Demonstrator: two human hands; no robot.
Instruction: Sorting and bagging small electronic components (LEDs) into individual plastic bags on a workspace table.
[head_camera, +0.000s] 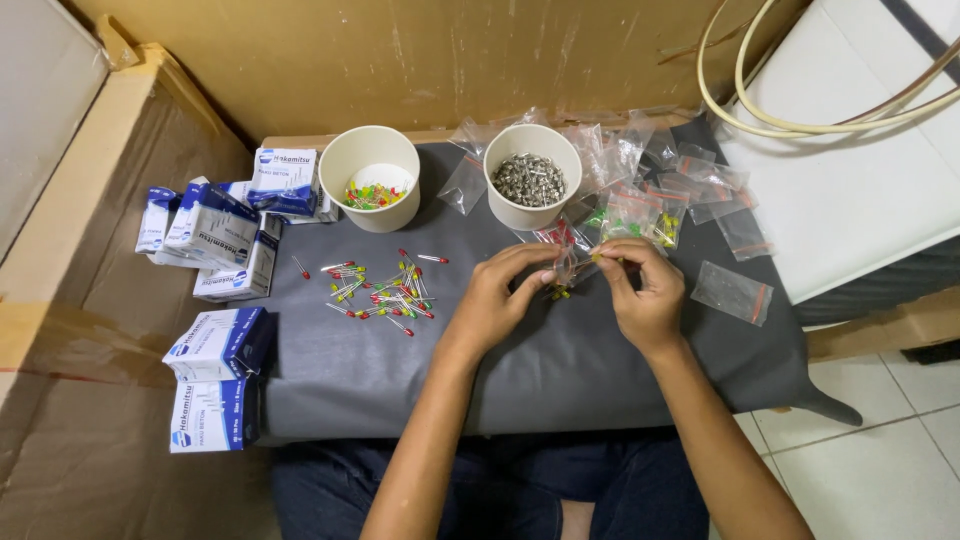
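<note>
Grey cloth (560, 380) covers the desk. A small clear zip bag (566, 262) is pinched above it between the fingers of the left hand (497, 300) and right hand (645, 292). Loose coloured LEDs (385, 290) are scattered left; two paper cups (371, 176) are placed behind.

Between the fingers (548, 274) a clear, glossy plastic bag (566, 262) is pinched. Beneath them a matt grey cloth (560, 370) is spread, smooth. Beyond the fingertips, shiny metal parts (528, 180) are held in a matt paper cup (533, 213). Left of the fingers, glossy plastic LEDs (385, 290) with thin metal legs are scattered.
</note>
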